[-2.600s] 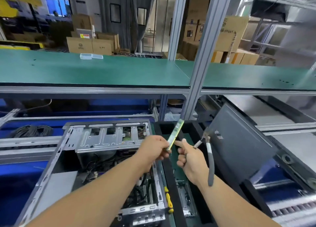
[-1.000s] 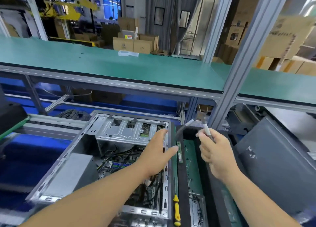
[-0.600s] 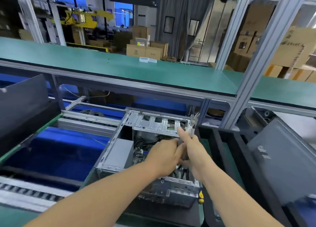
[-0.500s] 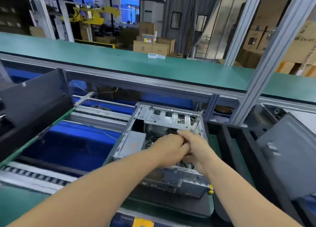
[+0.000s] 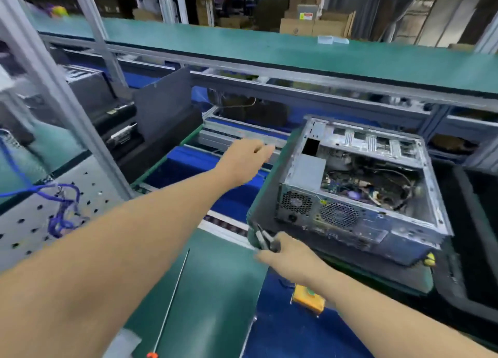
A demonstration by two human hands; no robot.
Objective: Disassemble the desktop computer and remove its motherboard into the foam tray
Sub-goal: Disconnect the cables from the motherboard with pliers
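Open desktop computer [image 5: 358,193] lying on its side on a dark green pallet [image 5: 265,193] at right of centre, side cover off, cables and the motherboard [image 5: 350,187] visible inside, not yet removed. Black foam tray [image 5: 463,222] just beside the case on the right, only partly in view.

Left hand [image 5: 246,159] stretched out to the left of the case, above the blue conveyor [image 5: 188,174], fingers loosely extended and carrying nothing; blurred by motion. Right hand [image 5: 287,255] near the pallet's front corner, fingers wrapped round the grey-handled pliers [image 5: 262,239], tips pointing up and away.

Likely step in hand: reaching away from the case, perhaps for another tool or part; exact aim not determinable. To do well: pliers kept pointed clear of the board and of the other arm; cables freed before the board is lifted; board gripped by its edges only, raised level, then laid flat in the tray. Long screwdriver [image 5: 169,301] with orange handle lying on the green tabletop [image 5: 215,276] in the foreground, presumably for the mounting screws.

Legible writing: none. Yellow sticker on the rear panel near the fan grilles [image 5: 322,201] and red-and-white label on a distant carton [image 5: 307,16], both too small and blurred to read. No brand mark discernible on the case.
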